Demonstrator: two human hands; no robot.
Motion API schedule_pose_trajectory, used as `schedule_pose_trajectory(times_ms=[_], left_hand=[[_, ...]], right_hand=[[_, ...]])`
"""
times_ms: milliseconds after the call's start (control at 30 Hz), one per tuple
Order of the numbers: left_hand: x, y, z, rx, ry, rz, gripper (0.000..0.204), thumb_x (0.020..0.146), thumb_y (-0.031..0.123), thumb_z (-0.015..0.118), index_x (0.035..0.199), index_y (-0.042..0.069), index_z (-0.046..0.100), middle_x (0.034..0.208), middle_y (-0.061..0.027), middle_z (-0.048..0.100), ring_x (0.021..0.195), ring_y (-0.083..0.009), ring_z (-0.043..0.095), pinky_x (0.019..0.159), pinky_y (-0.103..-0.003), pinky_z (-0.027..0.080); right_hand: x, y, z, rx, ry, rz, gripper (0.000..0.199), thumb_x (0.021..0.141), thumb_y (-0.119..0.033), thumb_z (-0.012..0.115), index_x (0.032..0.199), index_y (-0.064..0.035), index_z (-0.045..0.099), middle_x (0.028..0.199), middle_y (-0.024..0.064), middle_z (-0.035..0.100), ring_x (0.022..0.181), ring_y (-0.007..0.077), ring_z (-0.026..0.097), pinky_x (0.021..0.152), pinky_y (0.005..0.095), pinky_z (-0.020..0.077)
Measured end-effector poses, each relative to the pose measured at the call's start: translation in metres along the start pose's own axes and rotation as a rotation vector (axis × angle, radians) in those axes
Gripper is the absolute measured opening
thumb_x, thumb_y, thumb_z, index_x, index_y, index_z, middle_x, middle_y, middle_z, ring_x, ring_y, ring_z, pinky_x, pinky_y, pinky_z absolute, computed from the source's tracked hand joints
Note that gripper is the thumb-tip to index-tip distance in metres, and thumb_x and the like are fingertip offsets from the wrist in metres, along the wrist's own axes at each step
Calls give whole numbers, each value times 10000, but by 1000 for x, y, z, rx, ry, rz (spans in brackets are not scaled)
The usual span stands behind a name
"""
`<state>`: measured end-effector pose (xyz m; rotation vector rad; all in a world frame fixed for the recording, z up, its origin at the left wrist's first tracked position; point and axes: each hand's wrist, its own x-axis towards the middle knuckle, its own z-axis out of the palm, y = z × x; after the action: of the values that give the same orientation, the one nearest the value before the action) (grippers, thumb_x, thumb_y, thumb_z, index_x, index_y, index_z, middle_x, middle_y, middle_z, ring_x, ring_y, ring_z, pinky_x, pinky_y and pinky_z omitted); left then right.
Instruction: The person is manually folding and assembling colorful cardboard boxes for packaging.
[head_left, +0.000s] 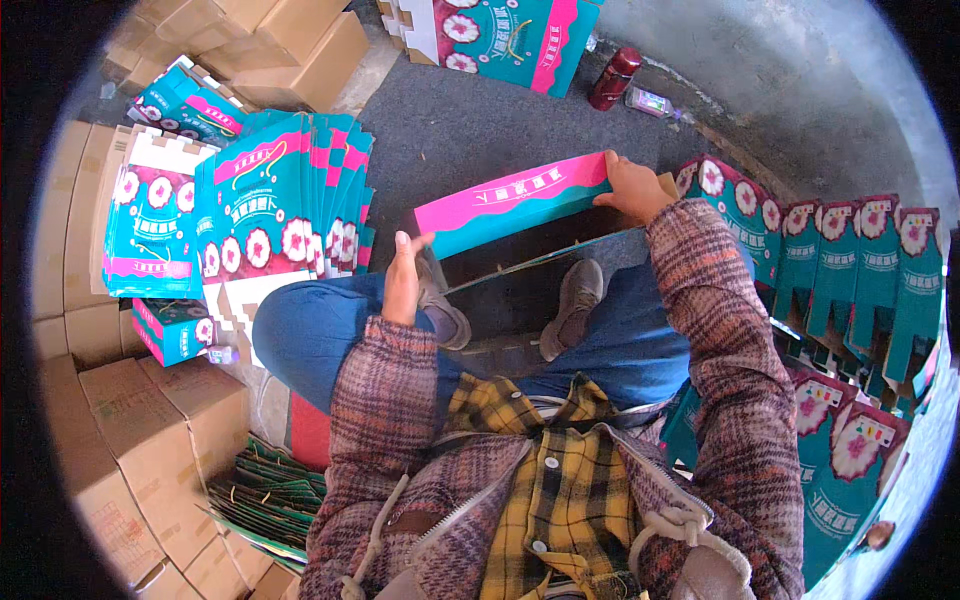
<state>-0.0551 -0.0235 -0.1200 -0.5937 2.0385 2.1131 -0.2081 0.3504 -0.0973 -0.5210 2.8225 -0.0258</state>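
I have the box (515, 195), pink and teal, in front of me, just beyond my knees and above my shoes (580, 290). My right hand (638, 188) is closed over its far right corner, thumb and fingers pinching the board. My left hand (402, 280) is at the left end, fingers fairly straight and touching it; whether they grip, I cannot tell. Flat boxes (255, 190) lie to my left, near cartons (165, 420); upright boxes (835, 265) line my right. A red flask (614, 80) and a bottle (650, 102) are on the far right.
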Motion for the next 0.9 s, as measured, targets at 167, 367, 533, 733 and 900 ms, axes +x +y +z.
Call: schedule_pose_trajectory(times_ms=[167,367,533,733,900], left_hand=[[10,-42,10,533,36,296,938,756,356,737,1421,-61,223,1326,-284,442,1212,-358,475,1030,-421,347],[12,-21,25,665,-130,254,835,731,301,751,1350,-35,304,1270,-257,469,1189,-375,476,987,-412,385],[17,-30,20,631,-140,324,798,710,275,768,1314,-24,341,1221,-233,506,1154,-348,515,969,-402,406],[23,-43,25,637,-60,262,699,750,276,747,1282,-26,408,1163,-195,566,1079,-330,563,931,-388,439],[34,-55,3,-57,-45,-59,584,812,392,677,1206,-9,520,1076,-149,625,941,-290,631,828,-388,487]], right_hand=[[1,-2,-5,-28,30,-41,792,697,-447,754,1208,46,402,1020,218,625,951,370,623,780,437,511],[-18,22,-47,-70,-34,78,711,757,-581,641,1124,21,556,944,213,656,920,350,640,761,418,519],[-22,20,-53,751,-533,98,927,784,-791,415,1181,31,576,1050,199,652,1016,304,609,903,452,458],[-52,23,-37,350,-563,-389,889,780,-660,589,1310,44,468,1314,226,479,1195,345,483,1014,429,365],[-14,21,-38,395,-419,-187,849,703,-582,702,1203,78,514,1203,249,536,1141,360,515,982,406,393]])
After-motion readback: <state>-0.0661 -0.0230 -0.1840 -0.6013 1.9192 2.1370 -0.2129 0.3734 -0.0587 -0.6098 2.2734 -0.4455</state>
